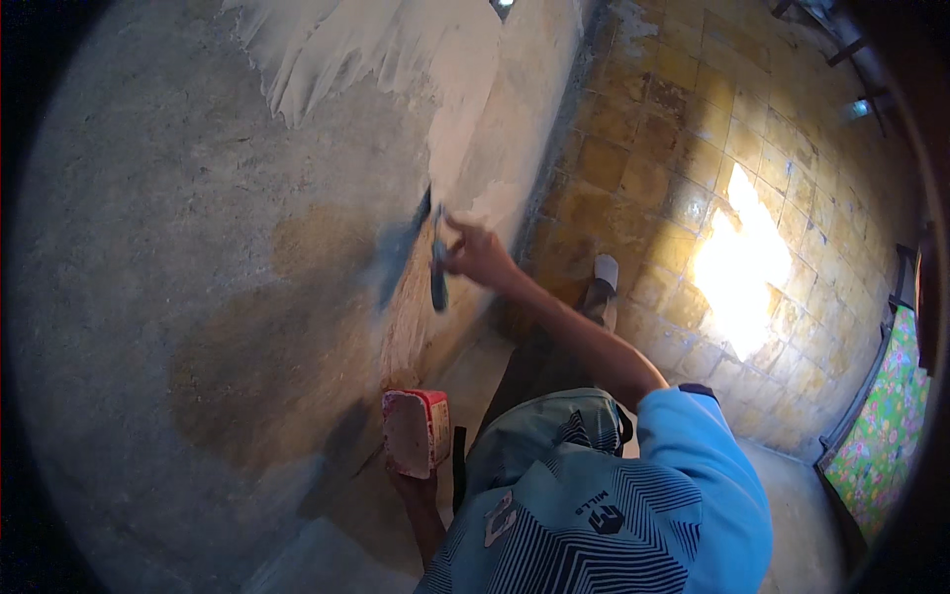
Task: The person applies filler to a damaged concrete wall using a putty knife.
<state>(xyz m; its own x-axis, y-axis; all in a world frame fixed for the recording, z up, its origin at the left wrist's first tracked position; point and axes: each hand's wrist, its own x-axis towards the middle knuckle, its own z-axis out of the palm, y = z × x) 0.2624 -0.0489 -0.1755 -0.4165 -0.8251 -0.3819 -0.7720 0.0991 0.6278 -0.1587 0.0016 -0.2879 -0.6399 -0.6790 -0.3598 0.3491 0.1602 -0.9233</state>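
My right hand point(479, 255) is closed round a slim putty knife point(438, 285) with a dark handle, held upright close to the wall's corner edge. One finger stretches up along the tool. The thin upper end is too narrow to make out well, and I cannot tell whether it touches the wall. Lower down, my left hand point(416, 487) grips a red rectangular tub point(435, 421) from below. Inside the tub is a pale pinkish paste point(407, 436). Similar pale plaster point(386, 45) is spread in streaks over the upper wall and down along the corner.
The rough grey wall point(168, 198) fills the left side and carries shadows. Worn yellow-brown floor tiles point(648, 168) lie to the right, with a bright patch of light point(742, 262). My foot in a pale covering point(606, 269) stands on them. A green flowered cloth point(881, 426) hangs at far right.
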